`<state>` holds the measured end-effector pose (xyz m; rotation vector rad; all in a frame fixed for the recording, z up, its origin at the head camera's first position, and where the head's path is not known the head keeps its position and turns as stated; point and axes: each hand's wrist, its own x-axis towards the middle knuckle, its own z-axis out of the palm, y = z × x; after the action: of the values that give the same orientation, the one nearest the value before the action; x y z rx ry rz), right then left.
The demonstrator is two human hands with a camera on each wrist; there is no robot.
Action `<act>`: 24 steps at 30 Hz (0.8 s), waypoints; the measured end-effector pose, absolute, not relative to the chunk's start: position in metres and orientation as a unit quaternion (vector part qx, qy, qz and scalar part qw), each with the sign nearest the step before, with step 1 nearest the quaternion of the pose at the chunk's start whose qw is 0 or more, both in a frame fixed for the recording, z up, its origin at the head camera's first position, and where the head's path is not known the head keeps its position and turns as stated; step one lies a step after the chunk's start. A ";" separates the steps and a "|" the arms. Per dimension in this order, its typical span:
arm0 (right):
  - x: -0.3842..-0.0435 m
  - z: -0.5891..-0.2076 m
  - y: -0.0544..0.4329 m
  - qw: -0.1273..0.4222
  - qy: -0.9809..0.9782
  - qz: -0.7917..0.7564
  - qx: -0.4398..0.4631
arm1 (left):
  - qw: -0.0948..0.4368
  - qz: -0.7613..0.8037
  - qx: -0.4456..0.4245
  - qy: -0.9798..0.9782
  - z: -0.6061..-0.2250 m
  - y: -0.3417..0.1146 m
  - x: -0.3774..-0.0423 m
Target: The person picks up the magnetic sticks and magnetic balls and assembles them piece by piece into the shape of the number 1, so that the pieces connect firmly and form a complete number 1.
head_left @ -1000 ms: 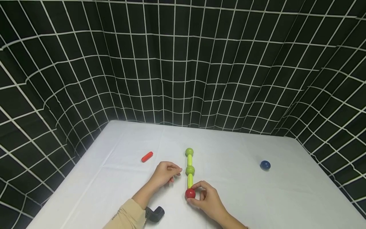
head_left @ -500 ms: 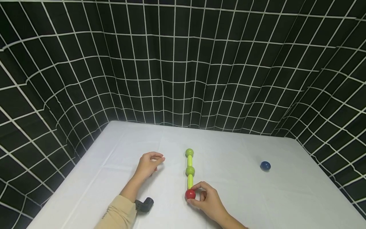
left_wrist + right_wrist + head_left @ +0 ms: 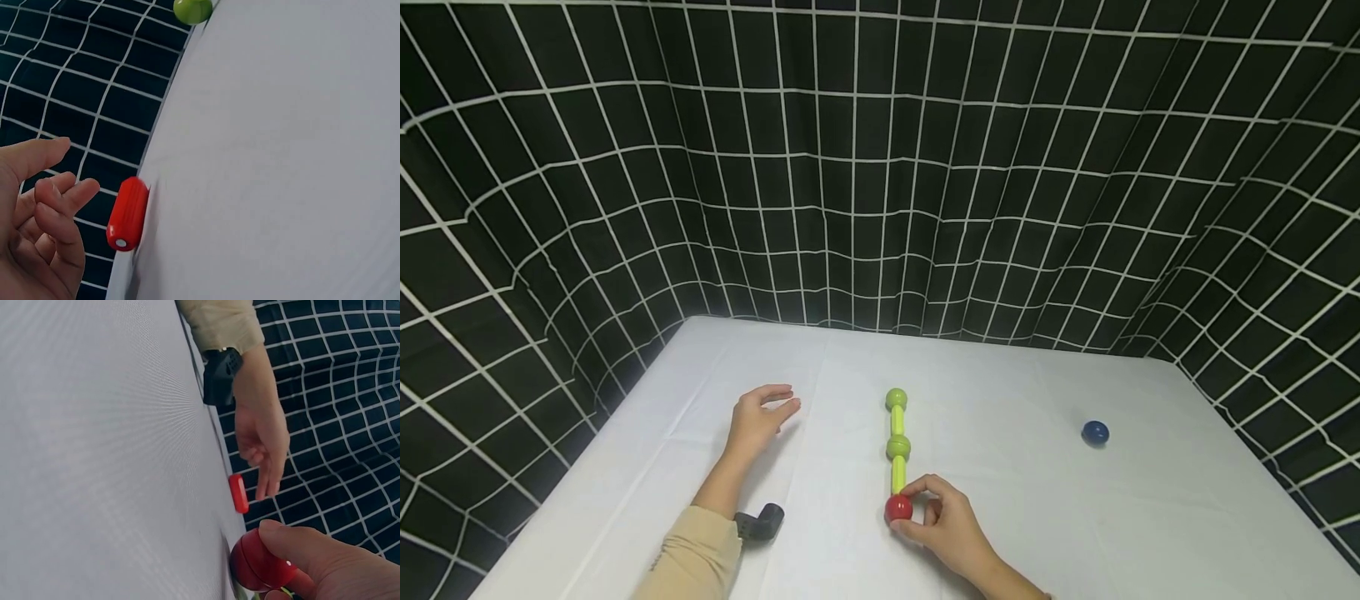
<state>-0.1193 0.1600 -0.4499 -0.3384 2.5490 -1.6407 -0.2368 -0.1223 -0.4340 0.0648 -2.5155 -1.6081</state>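
My right hand (image 3: 951, 525) pinches a glossy red ball (image 3: 898, 508) between thumb and fingers; the right wrist view shows a seam around this red ball (image 3: 255, 561). It sits at the near end of a straight line on the table: two green balls (image 3: 897, 399) and two yellow-green rods (image 3: 898, 475) alternate away from it. My left hand (image 3: 756, 421) hovers left of the line, holding nothing, with thumb and fingers apart. Beside its fingertips in the left wrist view lies a ridged red rod (image 3: 128, 215) with a silvery spot on its end; in the head view the hand hides it.
A dark blue ball (image 3: 1096, 433) lies at the right side of the white-covered table (image 3: 1000, 400). Black cloth with a white grid (image 3: 880, 208) hangs behind and along both sides. The left wrist carries a dark camera (image 3: 762, 523).
My left hand has moved away from the line, leftward and farther back, to the red rod, and its thumb and fingers have spread. My right hand keeps its pinch on the red ball.
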 end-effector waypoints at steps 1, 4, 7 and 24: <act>-0.119 -0.450 0.160 0.046 0.834 -0.538 -0.111 | 0.080 -0.536 0.023 -0.840 -0.435 -0.124 -0.237; -0.120 -0.450 0.160 0.046 0.835 -0.538 -0.111 | 0.086 -0.532 0.033 -0.842 -0.438 -0.129 -0.239; -0.120 -0.451 0.161 0.048 0.835 -0.537 -0.113 | 0.085 -0.527 0.041 -0.845 -0.441 -0.133 -0.240; -0.121 -0.451 0.162 0.052 0.832 -0.541 -0.109 | 0.085 -0.495 0.026 -0.865 -0.460 -0.139 -0.244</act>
<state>-0.1206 0.1616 -0.4513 -0.3320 2.5324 -1.6453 -0.2436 -0.1393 -0.4599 0.0772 -2.5782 -1.4748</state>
